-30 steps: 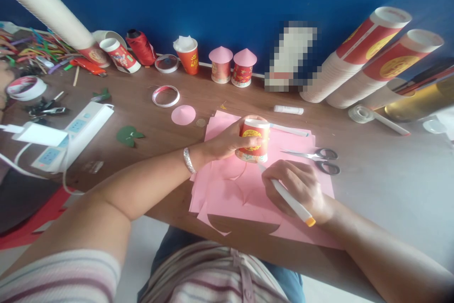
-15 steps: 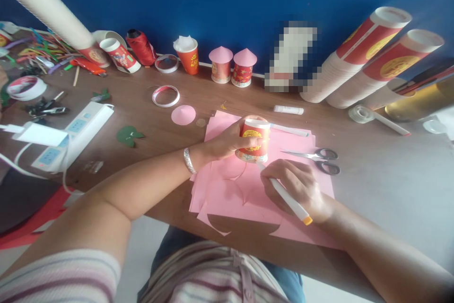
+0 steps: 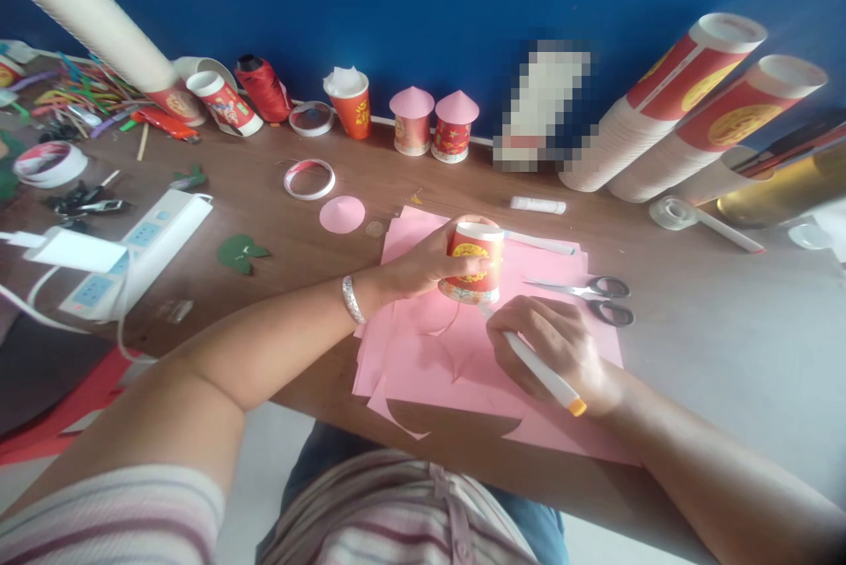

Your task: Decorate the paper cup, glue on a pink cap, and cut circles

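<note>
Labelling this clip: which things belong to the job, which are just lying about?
In the job:
- red cup, in left hand
- white pen, in right hand
- pink paper, below both
- probably scissors, pink-roofed cups

Apparently lying about:
- power strip
- red thread spool
- green cutout

White power strip [image 3: 142,252], red thread spool [image 3: 264,89], blue wall [image 3: 423,1]
</note>
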### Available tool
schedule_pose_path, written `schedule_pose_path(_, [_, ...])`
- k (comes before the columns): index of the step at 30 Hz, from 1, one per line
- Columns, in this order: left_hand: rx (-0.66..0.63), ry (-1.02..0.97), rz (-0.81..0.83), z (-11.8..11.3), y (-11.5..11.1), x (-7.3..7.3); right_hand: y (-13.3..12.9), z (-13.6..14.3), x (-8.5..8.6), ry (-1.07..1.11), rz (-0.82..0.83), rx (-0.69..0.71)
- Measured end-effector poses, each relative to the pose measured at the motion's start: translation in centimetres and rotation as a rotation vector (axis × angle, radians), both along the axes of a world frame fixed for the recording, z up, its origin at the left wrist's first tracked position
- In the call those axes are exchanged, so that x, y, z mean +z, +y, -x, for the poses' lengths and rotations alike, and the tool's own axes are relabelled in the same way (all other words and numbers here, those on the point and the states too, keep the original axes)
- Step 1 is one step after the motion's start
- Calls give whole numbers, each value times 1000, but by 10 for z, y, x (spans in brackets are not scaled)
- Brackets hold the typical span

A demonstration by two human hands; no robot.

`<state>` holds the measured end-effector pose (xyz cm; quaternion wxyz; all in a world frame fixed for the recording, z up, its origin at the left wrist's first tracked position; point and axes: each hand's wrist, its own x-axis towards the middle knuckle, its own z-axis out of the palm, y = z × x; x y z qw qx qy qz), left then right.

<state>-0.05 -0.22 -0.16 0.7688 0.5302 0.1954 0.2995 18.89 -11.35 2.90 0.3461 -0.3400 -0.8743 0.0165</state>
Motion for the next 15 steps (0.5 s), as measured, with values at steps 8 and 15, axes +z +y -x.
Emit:
schedule_pose_path(8, [-6,-13,35,0,0,0,-1,1,-4,46,-20,15])
schedule_pose_path(15, [56,-3,120,1,-2,4,-1,0,-3,69,-74,108])
